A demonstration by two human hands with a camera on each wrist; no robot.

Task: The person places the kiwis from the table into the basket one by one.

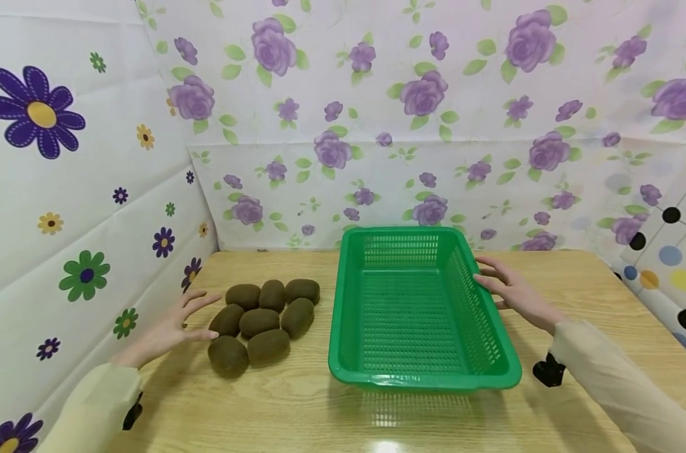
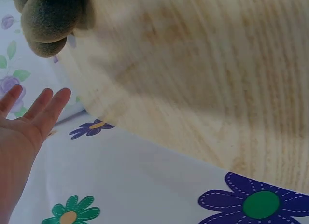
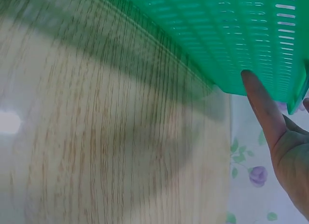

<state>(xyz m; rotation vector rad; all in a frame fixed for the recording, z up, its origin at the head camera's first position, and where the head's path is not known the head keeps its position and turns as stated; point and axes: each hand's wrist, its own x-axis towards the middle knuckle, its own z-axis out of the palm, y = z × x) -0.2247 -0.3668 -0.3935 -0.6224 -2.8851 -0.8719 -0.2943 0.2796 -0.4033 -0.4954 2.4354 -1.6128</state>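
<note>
Several brown, fuzzy kiwis point(image 1: 259, 323) lie in a tight cluster on the left of the table. My left hand point(image 1: 170, 324) is beside the cluster's left edge, fingers spread, thumb tip right at the nearest kiwis. The left wrist view shows this hand point(image 2: 30, 122) with extended fingers and nothing in its grasp; a few kiwis point(image 2: 52, 19) appear above. A green plastic basket point(image 1: 425, 380) with slotted walls stands right of the kiwis, nothing inside. My right hand point(image 1: 510, 289) rests fingertips on its right rim. In the right wrist view, a straight finger point(image 3: 263, 105) touches the basket's outer wall point(image 3: 217, 35).
The wooden table point(image 1: 298, 409) reaches back to a wall covering point(image 1: 331, 189) with purple roses. A white flower-patterned sheet point(image 1: 105, 207) borders the left side. Another sheet point(image 1: 668, 277) with coloured dots hangs at the right.
</note>
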